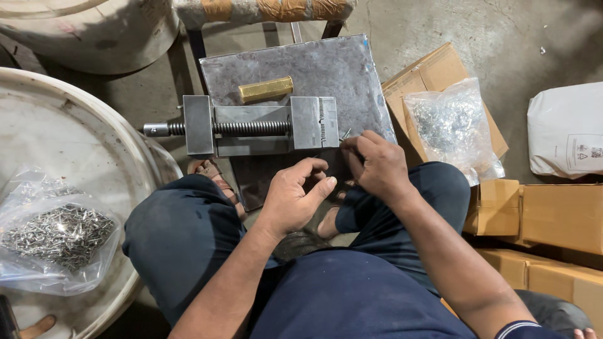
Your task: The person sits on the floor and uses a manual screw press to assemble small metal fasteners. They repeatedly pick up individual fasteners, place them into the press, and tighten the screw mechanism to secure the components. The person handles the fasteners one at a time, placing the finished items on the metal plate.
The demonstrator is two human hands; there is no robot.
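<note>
Vise [251, 125]: small grey steel machine vise, lying flat on a dark metal plate [352, 69] between my knees. Screw handle points left; toothed jaw block sits at the right end, and I read the jaws as standing apart.
Far left: clear bag of small metal pins [56, 235] resting in a pale round tub [81, 144]. Well apart from both hands.
Brass block [265, 89]: on the plate just behind the vise, untouched.
Left hand [295, 198]: near side of the vise, below its right end, not touching it. Fingers curled, thumb and forefinger drawn toward each other. I cannot tell whether anything is pinched there.
Small pin [345, 134]: thin metal piece sticking up just beside the toothed block, at my right fingertips.
Right hand [377, 166]: fingertips bunched at the right end of the vise, pinching at the pin. Grip looks closed on it, though the piece is tiny.
Progress, as I judge it: the pin is at the jaw but not clamped; the screw handle is unattended.
Right side: second bag of pins [449, 125] on a cardboard box [433, 72]; more boxes and a white sack [565, 129] beyond.
</note>
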